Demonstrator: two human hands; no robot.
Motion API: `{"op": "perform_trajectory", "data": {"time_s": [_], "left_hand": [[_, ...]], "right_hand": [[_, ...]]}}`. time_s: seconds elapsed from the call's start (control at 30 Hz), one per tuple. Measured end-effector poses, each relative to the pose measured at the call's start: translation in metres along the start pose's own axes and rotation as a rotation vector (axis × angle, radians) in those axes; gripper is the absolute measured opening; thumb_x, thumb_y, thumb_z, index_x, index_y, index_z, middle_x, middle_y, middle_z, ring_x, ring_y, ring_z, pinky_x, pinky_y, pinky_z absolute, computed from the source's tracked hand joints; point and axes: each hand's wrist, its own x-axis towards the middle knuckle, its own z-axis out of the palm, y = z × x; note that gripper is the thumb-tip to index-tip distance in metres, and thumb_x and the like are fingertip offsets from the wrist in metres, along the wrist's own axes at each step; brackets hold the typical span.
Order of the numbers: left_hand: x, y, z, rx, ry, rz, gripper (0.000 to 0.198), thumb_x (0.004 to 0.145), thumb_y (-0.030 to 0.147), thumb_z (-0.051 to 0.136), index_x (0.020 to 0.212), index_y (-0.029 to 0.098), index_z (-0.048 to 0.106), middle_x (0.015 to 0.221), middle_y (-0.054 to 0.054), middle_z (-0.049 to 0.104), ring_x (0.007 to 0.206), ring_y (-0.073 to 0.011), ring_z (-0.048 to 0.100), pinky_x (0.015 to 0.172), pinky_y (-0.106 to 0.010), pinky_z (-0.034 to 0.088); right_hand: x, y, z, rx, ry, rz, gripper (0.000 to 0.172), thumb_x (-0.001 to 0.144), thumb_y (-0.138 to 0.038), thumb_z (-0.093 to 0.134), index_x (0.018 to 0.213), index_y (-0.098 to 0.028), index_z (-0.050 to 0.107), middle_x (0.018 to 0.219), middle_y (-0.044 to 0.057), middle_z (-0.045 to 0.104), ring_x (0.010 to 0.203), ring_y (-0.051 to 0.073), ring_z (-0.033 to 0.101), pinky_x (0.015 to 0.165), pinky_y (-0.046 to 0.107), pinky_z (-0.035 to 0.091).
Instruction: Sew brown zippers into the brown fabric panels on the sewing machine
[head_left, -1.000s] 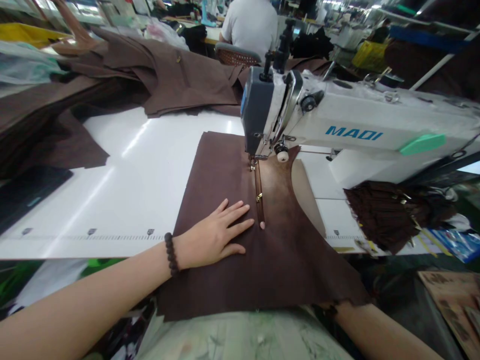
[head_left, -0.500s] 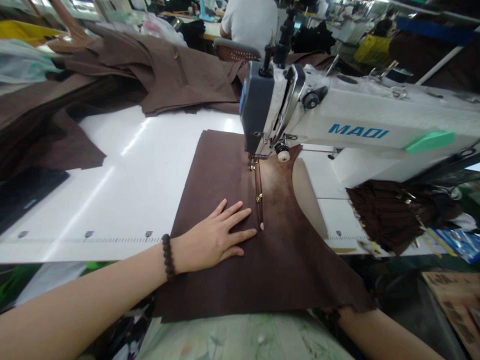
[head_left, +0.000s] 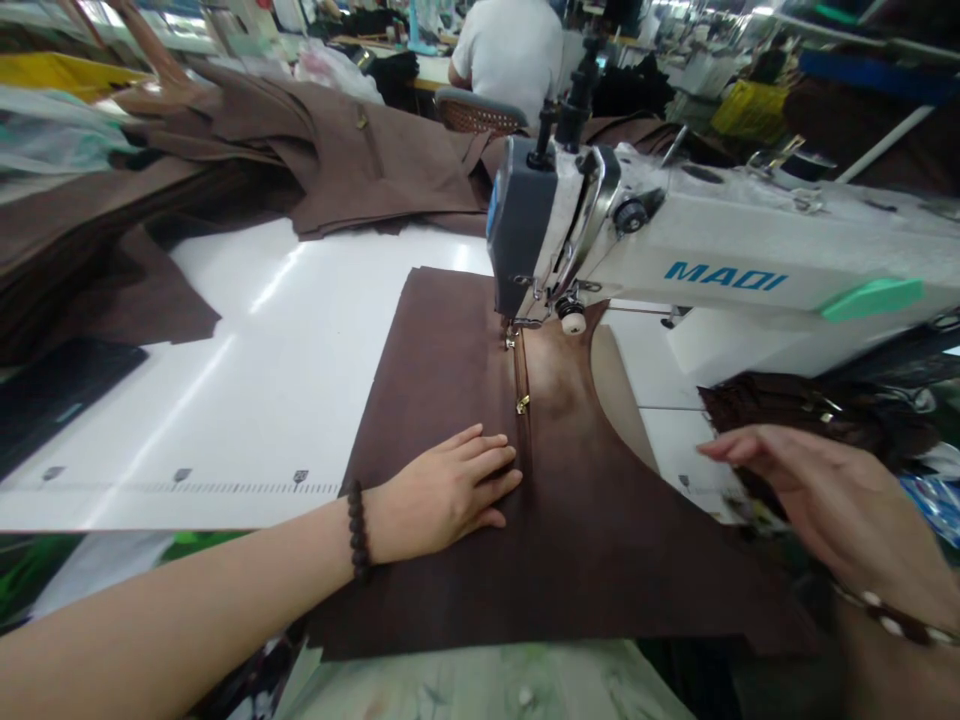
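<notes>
A brown leather panel [head_left: 435,370] lies under the needle end of a white sewing machine [head_left: 720,235]. Its lower part hangs over the table's front edge onto my lap. A zipper with a brass pull [head_left: 523,404] runs down the panel from beneath the presser foot [head_left: 511,338]. My left hand [head_left: 442,490] rests flat on the leather, left of the zipper, fingers stretched out. In the air to the right of the panel is my right hand [head_left: 832,500], slightly blurred, fingers extended leftward and nothing visible in it. Behind it sits a stack of brown pieces with metal pulls [head_left: 817,410].
Brown cut panels [head_left: 390,170] are heaped across the back and left of the white table [head_left: 300,300]. A dark phone-like object [head_left: 67,395] lies at the left. Beyond the table a person in a white shirt [head_left: 510,50] sits facing away.
My right hand has come up from below the panel's right corner to beside the stack. My left hand has shifted slightly down, still on the leather. The view has tilted a little.
</notes>
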Motion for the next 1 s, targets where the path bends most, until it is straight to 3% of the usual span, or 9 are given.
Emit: {"op": "perform_trajectory", "data": {"time_s": [0.07,0.17,0.27,0.37,0.63,1.0], "left_hand": [[0.0,0.001,0.0,0.005,0.004,-0.005,0.038,0.089,0.036,0.05,0.117,0.011,0.054,0.116,-0.013,0.056,0.115,-0.0282,0.047,0.102,-0.048,0.035],[0.0,0.001,-0.001,0.014,0.012,-0.009,0.038,0.089,0.036,0.051,0.118,0.012,0.054,0.117,-0.013,0.055,0.115,-0.0279,0.047,0.102,-0.047,0.035],[0.001,0.002,-0.002,0.019,0.003,-0.016,0.037,0.088,0.035,0.052,0.117,0.013,0.055,0.119,-0.013,0.055,0.115,-0.0277,0.047,0.102,-0.047,0.035],[0.002,0.004,-0.001,0.016,-0.006,-0.029,0.037,0.087,0.034,0.054,0.117,0.012,0.055,0.119,-0.013,0.055,0.116,-0.0278,0.047,0.102,-0.047,0.035],[0.013,0.017,0.013,0.018,0.055,-0.086,0.036,0.086,0.031,0.055,0.115,0.01,0.055,0.118,-0.015,0.055,0.114,-0.0271,0.049,0.103,-0.046,0.035],[0.014,0.007,0.007,0.037,0.024,-0.079,0.035,0.086,0.033,0.056,0.112,0.01,0.058,0.118,-0.015,0.057,0.114,-0.0286,0.05,0.099,-0.049,0.039]], "right_hand": [[0.004,-0.018,0.011,-0.069,-0.071,-0.171,0.03,0.088,-0.04,0.042,0.081,-0.02,0.063,0.089,0.006,0.066,0.087,0.018,0.063,0.077,0.034,0.052],[0.007,-0.045,0.057,-0.251,-0.298,-0.572,0.034,0.088,-0.029,0.041,0.119,-0.017,0.051,0.126,0.009,0.052,0.116,0.019,0.049,0.096,0.037,0.044],[0.009,-0.049,0.109,-0.395,-0.38,-0.701,0.039,0.088,-0.023,0.041,0.126,-0.013,0.044,0.138,0.011,0.039,0.127,0.021,0.036,0.103,0.044,0.036],[0.014,-0.035,0.134,-0.446,-0.432,-0.703,0.039,0.089,-0.022,0.04,0.127,-0.013,0.044,0.137,0.01,0.04,0.128,0.021,0.035,0.105,0.048,0.032],[0.024,-0.023,0.123,-0.478,-0.492,-0.759,0.041,0.09,-0.023,0.037,0.129,-0.013,0.042,0.137,0.009,0.04,0.128,0.021,0.035,0.104,0.051,0.031],[0.026,-0.03,0.129,-0.495,-0.5,-0.683,0.044,0.089,-0.024,0.04,0.13,-0.011,0.041,0.138,0.011,0.039,0.129,0.021,0.033,0.105,0.051,0.029]]}}
